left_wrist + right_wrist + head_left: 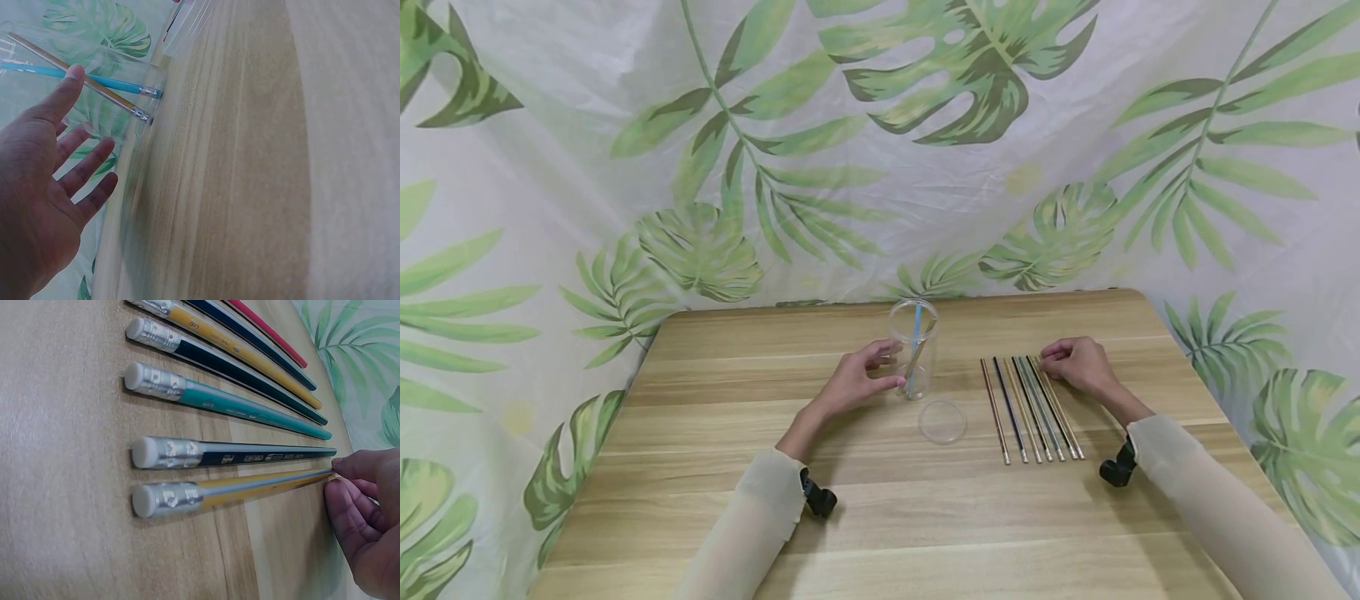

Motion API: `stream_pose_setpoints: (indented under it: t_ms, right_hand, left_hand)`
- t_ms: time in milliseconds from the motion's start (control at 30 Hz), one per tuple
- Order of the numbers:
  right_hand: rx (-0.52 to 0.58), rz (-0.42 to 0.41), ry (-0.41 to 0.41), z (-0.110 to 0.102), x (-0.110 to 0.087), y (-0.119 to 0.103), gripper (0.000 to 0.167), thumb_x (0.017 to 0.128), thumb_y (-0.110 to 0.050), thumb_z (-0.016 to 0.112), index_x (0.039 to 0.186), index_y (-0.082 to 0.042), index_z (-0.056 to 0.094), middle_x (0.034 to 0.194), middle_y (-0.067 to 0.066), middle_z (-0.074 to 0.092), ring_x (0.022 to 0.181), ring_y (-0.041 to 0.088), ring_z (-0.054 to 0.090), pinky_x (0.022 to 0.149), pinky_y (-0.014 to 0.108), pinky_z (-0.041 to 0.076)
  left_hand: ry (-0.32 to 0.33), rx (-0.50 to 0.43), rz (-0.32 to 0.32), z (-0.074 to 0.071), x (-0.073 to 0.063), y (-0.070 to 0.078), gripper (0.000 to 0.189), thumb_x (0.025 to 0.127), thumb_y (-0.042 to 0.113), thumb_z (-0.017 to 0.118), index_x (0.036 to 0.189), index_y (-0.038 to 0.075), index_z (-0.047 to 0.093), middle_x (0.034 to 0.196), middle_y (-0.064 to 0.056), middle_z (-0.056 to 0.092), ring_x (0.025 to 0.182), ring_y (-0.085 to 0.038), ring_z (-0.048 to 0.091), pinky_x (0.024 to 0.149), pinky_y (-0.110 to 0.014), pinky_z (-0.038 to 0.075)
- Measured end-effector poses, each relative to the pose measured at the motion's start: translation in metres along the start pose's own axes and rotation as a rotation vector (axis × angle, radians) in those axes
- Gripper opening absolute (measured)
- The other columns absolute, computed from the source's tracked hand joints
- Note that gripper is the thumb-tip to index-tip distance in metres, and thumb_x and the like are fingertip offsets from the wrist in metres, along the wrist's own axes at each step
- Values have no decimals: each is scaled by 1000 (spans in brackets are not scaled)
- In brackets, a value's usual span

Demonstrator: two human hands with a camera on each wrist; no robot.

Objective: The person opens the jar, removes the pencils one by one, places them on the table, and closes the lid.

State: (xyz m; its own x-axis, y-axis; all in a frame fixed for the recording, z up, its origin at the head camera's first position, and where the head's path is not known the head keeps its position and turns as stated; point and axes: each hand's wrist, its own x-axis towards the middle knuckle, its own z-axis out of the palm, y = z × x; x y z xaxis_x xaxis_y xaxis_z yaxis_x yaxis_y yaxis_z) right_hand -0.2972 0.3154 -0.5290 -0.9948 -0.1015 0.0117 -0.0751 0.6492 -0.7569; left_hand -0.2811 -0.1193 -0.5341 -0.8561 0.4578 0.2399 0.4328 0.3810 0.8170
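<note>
A clear jar (932, 362) stands upright on the table, with a blue pencil (119, 83) and a gold-brown pencil (103, 76) leaning inside. My left hand (859, 379) holds the jar's left side, its thumb on the near wall; in the left wrist view the other fingers are spread. To the jar's right lies a row of several pencils, eraser ends towards me. At the row's right end, my right hand (1077, 364) pinches the far tip of a yellow pencil (250, 489). Beside that one lie a black pencil (269, 452) and a teal pencil (250, 407).
A round clear lid (942, 422) lies on the wooden table (895, 517) just in front of the jar. Behind the table's far edge hangs a leaf-patterned cloth (940, 208). A red pencil (996, 412) is at the left end of the row.
</note>
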Motion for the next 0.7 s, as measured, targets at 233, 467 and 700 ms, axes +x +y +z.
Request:
stream_pose_setpoints:
  t_ms: [233, 467, 700]
  right_hand:
    - [-4, 8, -13, -1, 0, -2, 21, 94, -8, 80, 109, 6, 76, 93, 16, 79, 69, 12, 72, 62, 17, 57]
    - [-34, -16, -25, -2, 0, -3, 20, 93, -7, 80, 109, 5, 77, 95, 16, 79, 73, 11, 71, 64, 16, 56]
    - [-28, -14, -42, -3, -1, -1, 20, 93, -5, 78, 110, 6, 77, 95, 16, 79, 74, 11, 71, 65, 17, 58]
  left_hand:
    - [-8, 7, -9, -1, 0, 1, 70, 93, 21, 85, 152, 3, 53, 148, -13, 63, 127, -31, 68, 112, -48, 54]
    - [-5, 19, 0, -3, 2, 2, 70, 92, 21, 85, 152, 1, 53, 148, -14, 64, 127, -33, 68, 112, -51, 53]
    - [-5, 14, -13, -1, 1, 1, 70, 92, 22, 85, 152, 6, 53, 149, -12, 63, 128, -31, 68, 112, -48, 54]
